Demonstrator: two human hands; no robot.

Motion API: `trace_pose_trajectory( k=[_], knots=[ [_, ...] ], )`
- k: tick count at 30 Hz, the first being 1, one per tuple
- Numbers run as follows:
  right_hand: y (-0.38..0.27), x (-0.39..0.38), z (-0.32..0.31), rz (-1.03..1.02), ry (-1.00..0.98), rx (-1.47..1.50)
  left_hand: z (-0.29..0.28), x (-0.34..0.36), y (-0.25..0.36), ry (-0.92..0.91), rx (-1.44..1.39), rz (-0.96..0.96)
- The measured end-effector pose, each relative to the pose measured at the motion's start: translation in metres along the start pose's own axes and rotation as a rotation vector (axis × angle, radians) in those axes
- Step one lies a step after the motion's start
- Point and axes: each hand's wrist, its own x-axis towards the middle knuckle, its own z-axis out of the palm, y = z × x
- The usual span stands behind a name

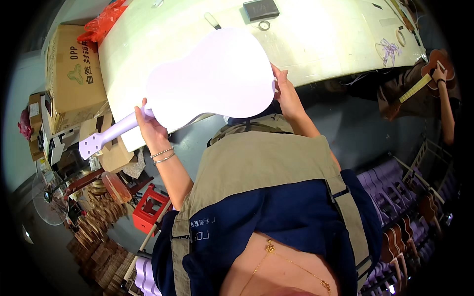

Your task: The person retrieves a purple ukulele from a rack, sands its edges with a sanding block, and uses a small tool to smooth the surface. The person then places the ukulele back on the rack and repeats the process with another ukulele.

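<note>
A pale purple ukulele body (pixel 212 74) with its back toward me is held up at the near edge of the white table. Its neck runs down to the left and ends in a headstock (pixel 92 146) with several holes and no strings that I can see. My left hand (pixel 150 127) grips the neck close to where it joins the body, thumb and fingers on either side. With my right hand (pixel 285 91) I hold the rounded bottom end of the body; part of those fingers is hidden behind it.
On the white table (pixel 326 44) lie a black box (pixel 260 9), a tape roll (pixel 264 25) and purple strands (pixel 390 49). A cardboard box (pixel 74 79) and a red bag (pixel 102 22) are at left. Another person's hand (pixel 439 74) holds a brown ukulele (pixel 417 89). A red stool (pixel 149 209) stands lower left.
</note>
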Motion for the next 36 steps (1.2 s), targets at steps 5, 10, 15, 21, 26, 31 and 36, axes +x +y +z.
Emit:
trace_pose_trajectory(
  k=[5, 10, 15, 21, 26, 31, 36],
  knots=[
    [0.026, 0.012, -0.011, 0.012, 0.045, 0.209, 0.013, -0.019, 0.006, -0.04, 0.042, 0.031],
    [0.049, 0.023, -0.024, -0.142, 0.022, 0.457, 0.042, -0.048, 0.014, -0.155, 0.084, 0.1],
    [0.052, 0.018, -0.028, -0.127, 0.059, 0.484, 0.063, -0.068, 0.018, -0.221, 0.15, 0.145],
    [0.076, 0.02, -0.069, -0.273, -0.08, 0.433, 0.059, -0.063, 0.021, -0.43, -0.007, 0.188],
    [0.094, 0.027, -0.132, -0.256, -0.171, 0.118, 0.063, -0.057, 0.011, -0.746, -0.215, 0.302],
    [0.088, 0.024, -0.132, -0.308, -0.136, 0.242, 0.085, -0.067, 0.008, -0.771, -0.071, 0.228],
    [0.1, 0.029, -0.151, -0.36, -0.135, 0.299, 0.099, -0.072, -0.001, -0.873, -0.121, 0.189]
  ],
)
